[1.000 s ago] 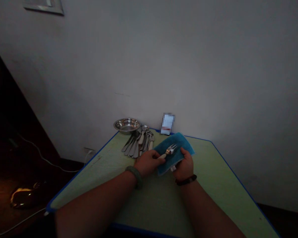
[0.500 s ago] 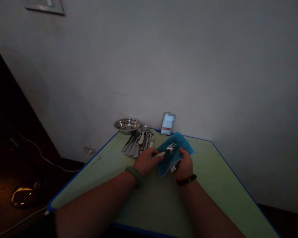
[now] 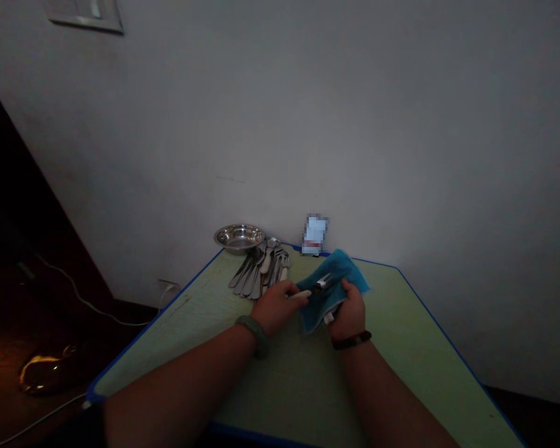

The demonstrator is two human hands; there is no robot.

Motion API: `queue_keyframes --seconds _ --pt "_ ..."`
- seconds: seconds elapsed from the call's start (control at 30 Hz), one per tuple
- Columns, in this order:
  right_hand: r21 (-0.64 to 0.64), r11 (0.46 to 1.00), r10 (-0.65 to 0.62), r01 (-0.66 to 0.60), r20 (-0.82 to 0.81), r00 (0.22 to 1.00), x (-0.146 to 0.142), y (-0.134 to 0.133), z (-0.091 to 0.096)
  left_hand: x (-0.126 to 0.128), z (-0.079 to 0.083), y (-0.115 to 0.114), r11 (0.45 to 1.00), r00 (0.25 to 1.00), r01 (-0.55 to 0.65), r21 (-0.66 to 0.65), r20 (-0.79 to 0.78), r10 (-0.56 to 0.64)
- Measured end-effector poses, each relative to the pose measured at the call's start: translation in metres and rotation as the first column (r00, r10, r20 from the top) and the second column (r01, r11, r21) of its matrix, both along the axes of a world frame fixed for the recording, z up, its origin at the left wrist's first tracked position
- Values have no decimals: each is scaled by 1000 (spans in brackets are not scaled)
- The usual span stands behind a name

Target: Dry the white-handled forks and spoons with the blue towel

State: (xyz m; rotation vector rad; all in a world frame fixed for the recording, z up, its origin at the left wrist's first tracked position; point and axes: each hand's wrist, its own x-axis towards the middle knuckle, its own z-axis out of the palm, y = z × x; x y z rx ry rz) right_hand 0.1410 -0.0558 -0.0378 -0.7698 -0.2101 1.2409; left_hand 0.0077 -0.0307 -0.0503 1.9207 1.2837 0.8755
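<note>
- The fork (image 3: 306, 293) is held up above the near-middle of the surface (image 3: 406, 311), between the two hands and against the blue cloth (image 3: 345, 267).
- Its long axis runs slantwise: the pale handle end lies toward the person's left, and the tines point right and away, toward the wall (image 3: 401, 155).
- The left hand (image 3: 276, 306) grips that pale handle, thumb and fingers closed around it, with a green bangle (image 3: 253, 333) at the wrist.
- The right hand (image 3: 349, 311) is closed on the near right part of the cloth, thumb on top; a dark bracelet (image 3: 352, 340) circles this wrist.
- The cloth spreads behind and under the fork's head, one corner reaching past the right thumb, another hanging low between the hands.
- Compared with half a second ago, the handle looks more level, and the head shows less of its face, the tines now harder to make out.
- The cloth's low corner sits a little farther right than it did.
- Beyond the left hand, the cutlery pile (image 3: 265, 264) and the metal bowl (image 3: 239, 249) beside it stay where they were.
</note>
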Motion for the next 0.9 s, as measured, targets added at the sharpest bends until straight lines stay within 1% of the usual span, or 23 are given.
queue_keyframes --seconds 0.17,0.5,0.67,0.9 --pt "-7 1000 -8 7 -43 999 2 2 -2 -1 -6 3 1000 1000 19 -5 12 -19" --pt "20 999 -25 27 -76 997 9 3 -1 -1 -4 3 1000 999 17 -2 35 -17" --pt "50 999 -3 7 -87 996 9 2 3 -1 -2 1 1000 1000 5 0 25 -5" --pt "7 997 80 -79 -69 994 7 1 3 1 5 -2 1000 999 9 13 48 -10"
